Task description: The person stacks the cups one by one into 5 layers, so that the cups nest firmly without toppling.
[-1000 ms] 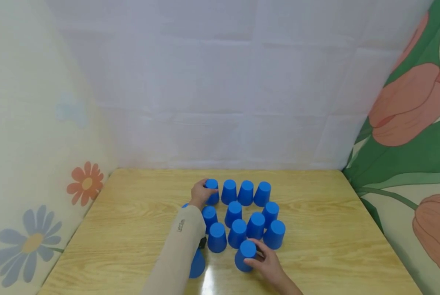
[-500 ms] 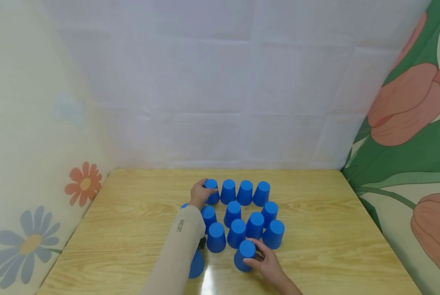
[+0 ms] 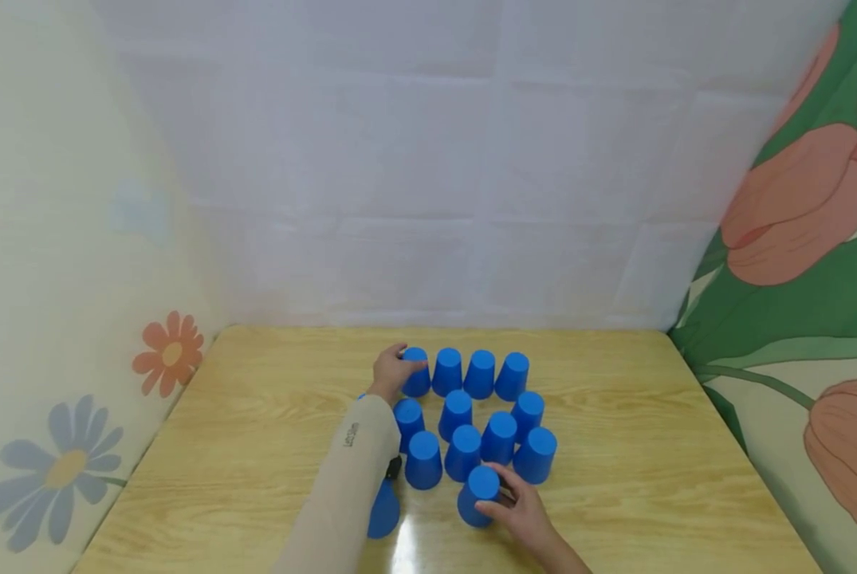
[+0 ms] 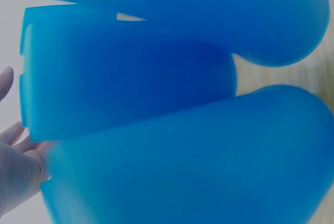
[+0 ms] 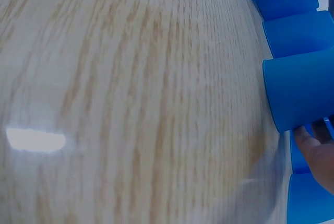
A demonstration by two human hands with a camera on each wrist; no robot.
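In the head view, many blue cups stand upside down on the wooden table. My left hand (image 3: 392,373) is at the far left cup (image 3: 417,379) of the back row, thumb across its near side and fingers at its far side. The left wrist view shows part of that hand (image 4: 21,172) behind large blue cups (image 4: 130,78). Nearer to me, my right hand (image 3: 524,514) holds a separate cup (image 3: 474,502) between thumb and fingers. The right wrist view shows this hand (image 5: 319,156) at the side of a cup (image 5: 302,88).
Behind the held front cup stand middle cups (image 3: 464,454) in loose rows. My left sleeve (image 3: 349,486) partly covers a cup (image 3: 385,514) at the front left. A white cloth (image 3: 435,199) hangs behind the table (image 3: 650,446); flower-patterned cloths (image 3: 808,215) flank it.
Both hands stay at the same cups, and the cups keep their places. The head view shifts very slightly.
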